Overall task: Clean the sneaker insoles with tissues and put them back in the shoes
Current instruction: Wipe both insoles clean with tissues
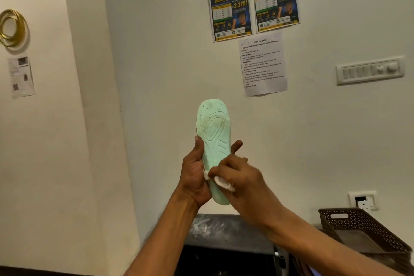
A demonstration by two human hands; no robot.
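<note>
Two bare forearms rise from the bottom edge and meet in the middle of the view. The left hand [195, 175] grips a sneaker insole [214, 132]: its thumb lies up the insole's left edge and its fingers wrap behind, with one fingertip showing past the right edge. The right hand [239, 177] has its fingers curled round a crumpled white tissue [221, 182] and presses it against the insole's lower half.

The insole is pale mint green foam, held upright in front of the wall with one rounded end up and the other down between the two palms. The face towards the camera bears a moulded oval contour, slanted grooves below it and small holes near the top end. Faint grey smudges and dark specks mark the upper part.

Below the hands sits a dark, dusty ledge [224, 231], and at the lower right a brown perforated plastic basket [367, 231]. On the wall hang two "Hustle Earn" posters [230, 9], a printed task sheet [263, 65], a switch panel [369, 71], a wall socket [363, 200] and, far left, a gold ring ornament [12, 28].
</note>
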